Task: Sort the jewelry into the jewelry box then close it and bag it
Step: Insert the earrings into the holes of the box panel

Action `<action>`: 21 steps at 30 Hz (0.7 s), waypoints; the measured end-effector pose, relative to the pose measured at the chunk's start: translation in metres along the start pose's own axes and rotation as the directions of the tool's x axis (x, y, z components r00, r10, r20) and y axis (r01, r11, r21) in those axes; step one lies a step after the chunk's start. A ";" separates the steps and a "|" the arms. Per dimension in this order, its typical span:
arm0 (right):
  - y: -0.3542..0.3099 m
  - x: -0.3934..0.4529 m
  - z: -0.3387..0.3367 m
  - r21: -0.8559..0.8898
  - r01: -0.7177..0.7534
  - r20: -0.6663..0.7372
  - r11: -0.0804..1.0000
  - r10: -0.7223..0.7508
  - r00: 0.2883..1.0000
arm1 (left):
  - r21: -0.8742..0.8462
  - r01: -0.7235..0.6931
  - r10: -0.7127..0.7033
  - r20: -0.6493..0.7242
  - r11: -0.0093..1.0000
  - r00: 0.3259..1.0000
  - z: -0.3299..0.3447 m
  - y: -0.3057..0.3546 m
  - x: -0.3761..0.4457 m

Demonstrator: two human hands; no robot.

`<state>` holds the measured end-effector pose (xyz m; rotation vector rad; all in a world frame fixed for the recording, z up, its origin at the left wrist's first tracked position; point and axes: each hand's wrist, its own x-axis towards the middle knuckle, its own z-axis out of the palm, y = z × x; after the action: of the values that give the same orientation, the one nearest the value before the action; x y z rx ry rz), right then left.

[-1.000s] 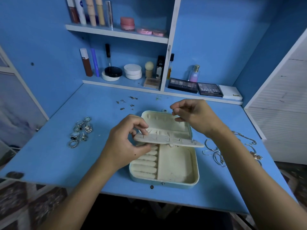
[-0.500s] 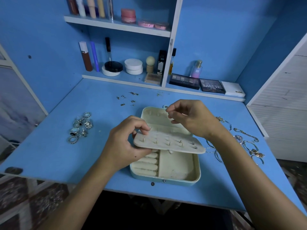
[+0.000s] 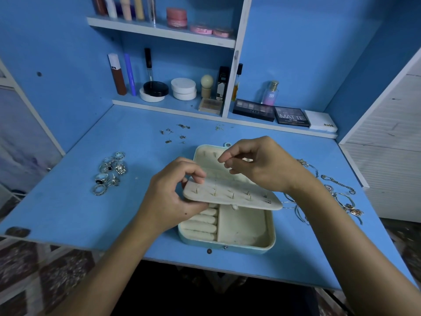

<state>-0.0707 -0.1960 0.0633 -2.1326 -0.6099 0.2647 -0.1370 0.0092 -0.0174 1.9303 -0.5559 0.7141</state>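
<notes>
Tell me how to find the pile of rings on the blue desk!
Start at the open cream jewelry box in the middle of the blue desk. Look left, past the left hand, to a tight silver cluster: the rings. Unlike the tiny earring studs farther back, they are chunky round bands.

Open cream jewelry box (image 3: 246,233), studded flap (image 3: 232,197) raised
</notes>
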 end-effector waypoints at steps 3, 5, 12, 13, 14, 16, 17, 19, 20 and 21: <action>-0.006 -0.002 -0.002 -0.053 0.042 0.065 0.998 -0.039 0.997 | -0.006 0.001 -0.001 -0.002 1.000 1.000 0.000 0.000 0.000; -0.009 -0.003 -0.002 -0.052 0.053 0.093 0.997 -0.048 0.995 | -0.010 0.000 0.000 -0.004 1.000 1.000 0.000 0.000 0.000; -0.024 -0.002 -0.006 -0.036 0.028 0.252 0.999 -0.018 0.968 | -0.006 0.003 -0.003 -0.010 1.000 1.000 0.000 -0.001 -0.001; -0.026 -0.002 -0.006 -0.057 0.027 0.267 0.998 -0.011 0.964 | -0.003 0.005 -0.005 -0.010 1.000 1.000 0.000 -0.001 -0.001; -0.027 -0.002 -0.005 -0.080 0.029 0.279 0.996 -0.005 0.960 | 0.001 0.008 -0.008 -0.010 1.000 1.000 0.000 -0.001 -0.001; -0.032 -0.001 -0.005 -0.124 0.037 0.301 0.992 0.002 0.954 | 0.013 0.010 -0.010 -0.010 1.000 1.000 0.000 -0.002 -0.002; -0.034 -0.001 -0.004 -0.145 0.044 0.309 0.988 0.002 0.951 | 0.020 0.011 -0.011 -0.010 1.000 1.000 0.000 -0.001 -0.001; -0.037 0.000 -0.004 -0.181 0.060 0.319 0.982 0.001 0.948 | 0.033 0.015 -0.014 -0.014 0.999 1.000 0.000 -0.001 -0.001; -0.038 0.000 -0.004 -0.194 0.064 0.323 0.979 0.002 0.947 | 0.041 0.019 -0.018 -0.018 0.999 1.000 0.000 0.000 -0.001; -0.039 0.000 -0.004 -0.206 0.068 0.327 0.976 0.003 0.945 | 0.048 0.023 -0.022 -0.021 0.999 1.000 0.000 0.000 -0.001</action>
<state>-0.0815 -0.1793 0.0966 -2.3021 -0.8987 0.5637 -0.1379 0.0090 -0.0185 1.9685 -0.5078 0.7376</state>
